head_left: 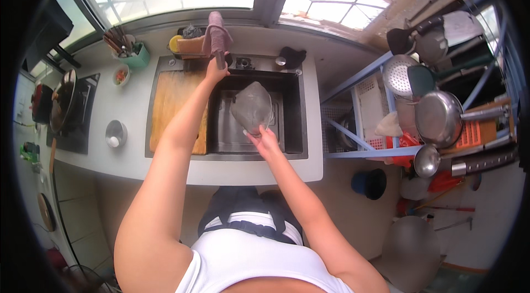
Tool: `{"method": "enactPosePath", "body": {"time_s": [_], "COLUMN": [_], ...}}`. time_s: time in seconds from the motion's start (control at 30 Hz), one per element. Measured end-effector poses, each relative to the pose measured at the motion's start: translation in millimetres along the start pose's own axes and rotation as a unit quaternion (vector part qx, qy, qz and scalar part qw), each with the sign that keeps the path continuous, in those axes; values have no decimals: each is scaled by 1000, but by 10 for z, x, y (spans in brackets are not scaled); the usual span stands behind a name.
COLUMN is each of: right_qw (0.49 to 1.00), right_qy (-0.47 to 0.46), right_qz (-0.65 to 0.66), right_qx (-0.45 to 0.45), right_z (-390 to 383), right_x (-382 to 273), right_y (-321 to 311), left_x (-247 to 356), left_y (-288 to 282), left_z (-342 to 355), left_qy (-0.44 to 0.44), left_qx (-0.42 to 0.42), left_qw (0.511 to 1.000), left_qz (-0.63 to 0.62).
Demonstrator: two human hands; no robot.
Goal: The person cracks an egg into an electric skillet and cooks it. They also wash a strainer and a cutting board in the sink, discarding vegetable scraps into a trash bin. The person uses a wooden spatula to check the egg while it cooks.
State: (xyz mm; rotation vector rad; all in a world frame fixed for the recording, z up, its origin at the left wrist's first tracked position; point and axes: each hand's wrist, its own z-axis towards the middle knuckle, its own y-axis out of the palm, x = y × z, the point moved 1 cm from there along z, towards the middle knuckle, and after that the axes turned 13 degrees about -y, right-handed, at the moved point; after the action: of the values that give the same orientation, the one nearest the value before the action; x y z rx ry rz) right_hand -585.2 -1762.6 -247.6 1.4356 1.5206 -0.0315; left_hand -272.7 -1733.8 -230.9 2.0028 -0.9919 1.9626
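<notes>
My left hand (219,69) reaches forward to the back of the sink, its fingers closed around the grey faucet (220,59). A pink cloth (216,39) hangs over the faucet just beyond those fingers. Over the basin of the dark sink (290,116), my right hand (264,141) grips the near edge of a translucent, bowl-like container (252,105). The container is tilted, and its inside is hard to make out. Left of the basin, beneath my left forearm, lies a wooden cutting board (171,108).
A sponge caddy (190,45) and a black cloth (292,57) sit behind the sink. On the left counter are a clear cup (115,134), a small food bowl (121,76), a green utensil holder (137,56) and a wok (64,99). Pans hang by a blue rack (381,153) at right.
</notes>
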Motion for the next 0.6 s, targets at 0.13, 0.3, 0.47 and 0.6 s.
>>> {"method": "enactPosePath", "body": {"time_s": [0.13,0.3,0.47,0.6], "right_qw": [999,998,995,987], "right_qy": [32,52,69,49], "right_qz": [-29,-35,-70,-153], "right_qx": [8,21,-9,-15], "right_z": [187,433,465,578], "right_x": [112,241,364,427], "right_y": [235,202,487,409], "left_x": [-203,689,1428,1605], "left_y": [44,-242,-556,-444], "left_z": [-161,-800,-1255,-1166], "left_qy": [-1,-107,-109,-61], "left_qx": [-100,-3,-148,-189], "left_qw": [993,977,973,977], "left_qz": [58,-186,-143,-82]}}
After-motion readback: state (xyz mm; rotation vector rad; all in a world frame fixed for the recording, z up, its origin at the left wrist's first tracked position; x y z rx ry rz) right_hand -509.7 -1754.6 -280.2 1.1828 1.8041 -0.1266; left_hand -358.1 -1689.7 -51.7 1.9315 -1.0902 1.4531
